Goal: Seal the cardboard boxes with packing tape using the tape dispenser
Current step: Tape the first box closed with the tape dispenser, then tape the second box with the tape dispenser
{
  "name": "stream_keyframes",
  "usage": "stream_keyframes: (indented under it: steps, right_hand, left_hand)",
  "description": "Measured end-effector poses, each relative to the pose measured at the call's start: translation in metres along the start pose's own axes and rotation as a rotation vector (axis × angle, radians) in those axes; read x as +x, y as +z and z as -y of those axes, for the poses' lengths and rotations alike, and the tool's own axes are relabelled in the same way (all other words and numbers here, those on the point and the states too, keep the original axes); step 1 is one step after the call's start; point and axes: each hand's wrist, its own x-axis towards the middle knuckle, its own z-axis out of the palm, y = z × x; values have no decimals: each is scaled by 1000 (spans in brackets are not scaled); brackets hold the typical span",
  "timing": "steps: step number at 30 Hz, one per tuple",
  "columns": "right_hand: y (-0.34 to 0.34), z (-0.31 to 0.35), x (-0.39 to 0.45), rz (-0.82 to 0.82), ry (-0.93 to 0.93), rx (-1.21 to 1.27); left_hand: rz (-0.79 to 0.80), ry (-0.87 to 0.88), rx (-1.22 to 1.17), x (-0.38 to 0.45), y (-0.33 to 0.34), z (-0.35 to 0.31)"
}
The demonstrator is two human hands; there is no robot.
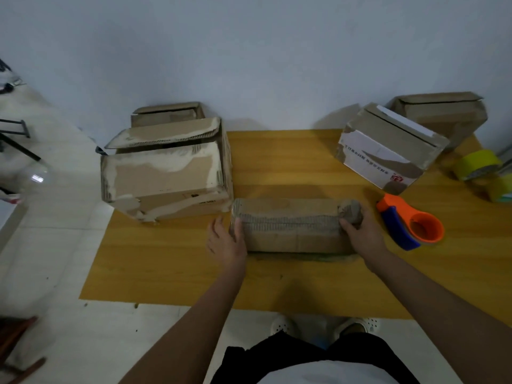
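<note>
so the small cardboard box [293, 225] is sitting long-ways on the tabletop [177, 261] right between the two hands, which looks like it's been squared up in front of the person so the seam runs side to side and is easy to tape. left hand [225, 241] is flat against the left end with fingers mostly straight, more bracing than gripping. right hand [360, 231] is on the right end with the thumb and fingers curled round the crumpled corner, so that one's actually holding it. my guess is both ends are pinned so the box doesn't slide or twist

the tape dispenser [410, 221], orange and blue, lies just beyond the right hand, not touching it, parked where that hand can grab it without a reach. nobody's holding it yet, so no tape is going down right now

further out past the left hand there's a big worn box [166, 178] with its flap [166, 133] up, another box behind it [166, 113]. past the right hand are two more boxes [388, 151] and some yellow tape rolls [478, 164] at the far edge, probably the queue and spare tape
</note>
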Motion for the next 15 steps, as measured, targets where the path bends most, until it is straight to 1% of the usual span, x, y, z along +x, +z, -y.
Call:
stream_keyframes:
  steps: [2, 3, 4, 5, 6, 7, 8, 9, 11, 15]
  right_hand:
    - [5, 1, -7, 37, 16, 15]
    - [11, 3, -11, 64, 13, 15]
    - [18, 5, -17, 101, 5, 21]
    - [27, 8, -22, 155, -10, 32]
    - [37, 12, -29, 225, -25, 47]
    - [47, 16, -34, 299, -33, 67]
    - [57, 21, -38, 365, -38, 83]
    - [65, 26, -42, 411, -42, 85]
    - [76, 35, -45, 445, -43, 68]
    - [84, 37, -40, 438, 13, 32]
  left_hand:
    - [4, 414, 261, -4, -7, 5]
    - [62, 592, 337, -6, -8, 2]
    - [171, 734, 402, -10, -9, -6]
    - [306, 829, 466, -15, -7, -14]
    - [451, 890, 530, -20, -4, -20]
    - [574, 926, 604, -22, -3, -23]
    - [659, 953, 687, -22, -2, -22]
    - [698, 975, 757, -19, -4, -19]
    - [712, 969, 838, -6, -15, -12]
    - [730, 865, 934, 25, -49, -7]
